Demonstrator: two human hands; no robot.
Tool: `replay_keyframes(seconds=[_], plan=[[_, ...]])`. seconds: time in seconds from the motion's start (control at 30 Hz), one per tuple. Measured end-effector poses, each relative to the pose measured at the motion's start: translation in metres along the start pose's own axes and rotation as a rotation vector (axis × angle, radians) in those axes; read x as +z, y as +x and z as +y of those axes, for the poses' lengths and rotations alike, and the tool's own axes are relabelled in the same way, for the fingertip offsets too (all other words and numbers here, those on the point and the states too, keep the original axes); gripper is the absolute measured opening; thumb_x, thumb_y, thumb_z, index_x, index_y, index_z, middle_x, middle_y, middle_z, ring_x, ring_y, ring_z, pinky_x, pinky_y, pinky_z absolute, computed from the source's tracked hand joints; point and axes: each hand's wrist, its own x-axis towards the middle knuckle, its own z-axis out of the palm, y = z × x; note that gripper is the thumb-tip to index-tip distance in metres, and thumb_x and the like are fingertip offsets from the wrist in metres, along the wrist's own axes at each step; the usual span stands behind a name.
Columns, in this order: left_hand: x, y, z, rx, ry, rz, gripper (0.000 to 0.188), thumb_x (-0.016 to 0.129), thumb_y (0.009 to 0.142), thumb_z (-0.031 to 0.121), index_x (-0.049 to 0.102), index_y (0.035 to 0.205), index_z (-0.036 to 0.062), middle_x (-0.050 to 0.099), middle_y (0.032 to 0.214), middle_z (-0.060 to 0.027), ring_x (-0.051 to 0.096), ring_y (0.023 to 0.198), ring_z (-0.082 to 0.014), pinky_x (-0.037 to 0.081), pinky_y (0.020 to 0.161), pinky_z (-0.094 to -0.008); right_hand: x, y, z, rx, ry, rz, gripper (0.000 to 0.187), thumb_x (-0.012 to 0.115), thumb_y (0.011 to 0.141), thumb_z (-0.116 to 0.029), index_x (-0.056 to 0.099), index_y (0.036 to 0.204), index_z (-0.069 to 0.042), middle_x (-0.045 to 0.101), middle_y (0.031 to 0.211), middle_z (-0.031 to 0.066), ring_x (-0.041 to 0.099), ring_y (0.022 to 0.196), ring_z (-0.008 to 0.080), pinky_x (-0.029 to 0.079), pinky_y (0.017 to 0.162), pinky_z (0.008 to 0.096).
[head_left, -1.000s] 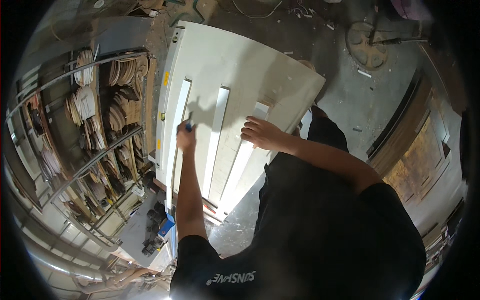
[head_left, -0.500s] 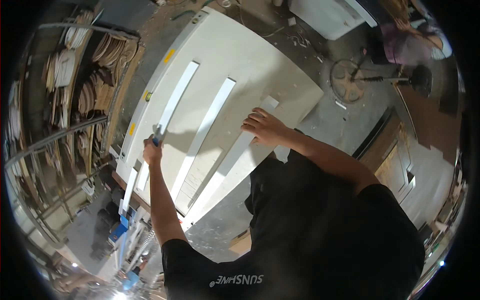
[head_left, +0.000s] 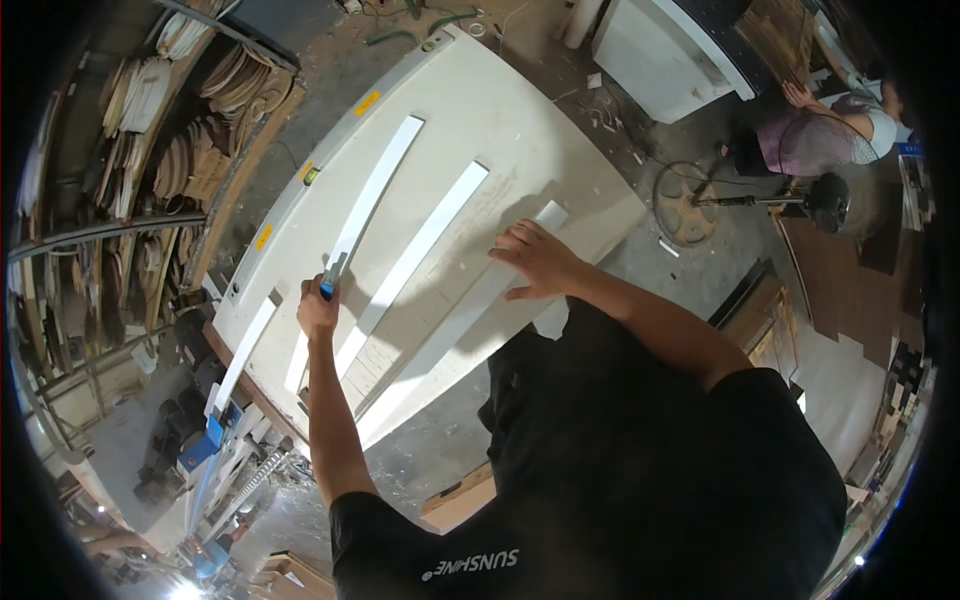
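Left of the middle strip (head_left: 412,262) on the tabletop (head_left: 520,130), the left hand (head_left: 319,310) has its grip closed around a blue tool (head_left: 328,290) at the left strip (head_left: 375,195); right of the middle strip, the right hand (head_left: 541,262) lies over the right strip (head_left: 465,312), whether pinching it I cannot tell.

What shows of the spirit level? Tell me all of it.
The spirit level is a long, slim, pale grey bar, metallic-looking, with a yellow-green vial near its middle, a round window near each end and two yellow labels. It lies along the left edge of the pale tabletop, slanting from lower left to upper right in the picture. Neither the left hand nor the right hand touches it.
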Motion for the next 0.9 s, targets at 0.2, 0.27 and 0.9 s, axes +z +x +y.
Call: replay_keyframes(seconds=[0.2,0.27,0.9], plan=[[-0.096,-0.085,0.059,0.039,-0.023,0.036,0.047,0.081,0.092,0.035,0.07,0.134,0.0161,0.067,0.127,-0.0113,0.075,0.095,-0.0423,0.063,0.075,-0.054,-0.045,0.007,-0.023,0.005,-0.02,0.291,0.079,0.082,0.086,-0.054,0.061,0.147,-0.008,0.05,0.159,0.0146,0.047,0.147,0.039,0.034,0.128,0.054],[-0.119,-0.118,0.093,-0.027,-0.094,-0.012,0.043,0.083,0.093,0.034,0.074,0.13,0.0138,0.069,0.12,-0.0137,0.075,0.1,-0.0392,0.063,0.08,-0.0502,-0.057,0.009,-0.027,0.008,-0.037,0.339,0.08,0.082,0.086,-0.054,0.059,0.149,-0.009,0.048,0.161,0.0148,0.045,0.149,0.0392,0.033,0.128,0.0552],[-0.033,-0.231,0.157,0.003,-0.374,-0.09,0.044,0.089,0.087,0.026,0.075,0.125,0.0094,0.069,0.124,-0.0127,0.075,0.104,-0.0371,0.062,0.081,-0.0447,-0.063,-0.044,0.076,0.376,0.231,0.283,0.062,0.09,0.081,-0.013,0.064,0.138,-0.012,0.054,0.147,0.0077,0.069,0.121,0.032,0.058,0.102,0.0434]])
